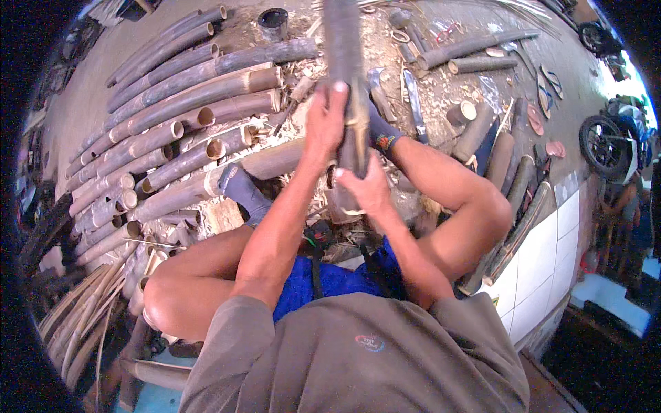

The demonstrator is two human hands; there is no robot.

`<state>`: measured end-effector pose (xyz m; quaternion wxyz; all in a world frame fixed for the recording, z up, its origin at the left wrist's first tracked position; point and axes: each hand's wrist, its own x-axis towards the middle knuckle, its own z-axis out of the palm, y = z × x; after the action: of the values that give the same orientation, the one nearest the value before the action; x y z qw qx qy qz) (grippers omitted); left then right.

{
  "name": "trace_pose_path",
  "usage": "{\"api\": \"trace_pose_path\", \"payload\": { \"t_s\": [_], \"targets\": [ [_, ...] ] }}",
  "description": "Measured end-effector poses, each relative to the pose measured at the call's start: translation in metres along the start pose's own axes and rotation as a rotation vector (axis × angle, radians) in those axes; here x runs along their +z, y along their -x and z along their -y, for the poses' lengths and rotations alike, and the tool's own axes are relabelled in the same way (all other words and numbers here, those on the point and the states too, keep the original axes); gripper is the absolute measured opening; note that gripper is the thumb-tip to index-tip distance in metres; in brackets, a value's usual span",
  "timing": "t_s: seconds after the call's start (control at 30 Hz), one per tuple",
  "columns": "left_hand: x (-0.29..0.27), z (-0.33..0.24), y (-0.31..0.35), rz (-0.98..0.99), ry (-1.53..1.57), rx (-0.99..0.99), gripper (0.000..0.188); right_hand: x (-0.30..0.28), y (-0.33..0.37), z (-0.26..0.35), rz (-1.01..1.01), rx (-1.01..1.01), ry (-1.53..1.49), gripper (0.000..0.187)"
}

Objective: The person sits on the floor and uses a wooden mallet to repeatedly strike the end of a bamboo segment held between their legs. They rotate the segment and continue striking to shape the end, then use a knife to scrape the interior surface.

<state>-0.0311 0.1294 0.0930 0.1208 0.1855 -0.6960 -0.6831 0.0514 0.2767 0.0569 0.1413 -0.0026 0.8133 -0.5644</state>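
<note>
A dark bamboo pole (pixel 343 45), blurred by motion, stands out ahead of me between my knees. My left hand (pixel 325 122) is closed on its left side, thumb pointing along it. Lower down, my right hand (pixel 368 187) grips near its close end, its thumb reaching across to the left. A pale band shows at the pole's joint between the two hands. Below it, partly hidden by my arms, another thick bamboo length (pixel 273 158) lies crosswise by my socked feet.
Several cut bamboo tubes (pixel 200 96) lie stacked at left, above split strips (pixel 79 320). A dark can (pixel 273 24) stands at the back. Blades (pixel 414 103) lie on the shavings ahead. Bamboo pieces, sandals (pixel 545 100), a white-tiled ledge (pixel 544 255) and a motorcycle (pixel 609 144) are at right.
</note>
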Motion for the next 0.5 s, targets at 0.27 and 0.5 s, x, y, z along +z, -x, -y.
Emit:
{"api": "trace_pose_path", "payload": {
  "t_s": [0.27,0.5],
  "targets": [
    [0.022,0.127,0.124,0.935,-0.823,0.544,0.026,-0.12,-0.178,-0.003,-0.046,0.123,0.406,0.067],
    [0.034,0.2,0.187,0.855,-0.962,0.764,0.034,-0.127,-0.229,-0.047,-0.09,0.092,0.708,0.078]
  ]
}}
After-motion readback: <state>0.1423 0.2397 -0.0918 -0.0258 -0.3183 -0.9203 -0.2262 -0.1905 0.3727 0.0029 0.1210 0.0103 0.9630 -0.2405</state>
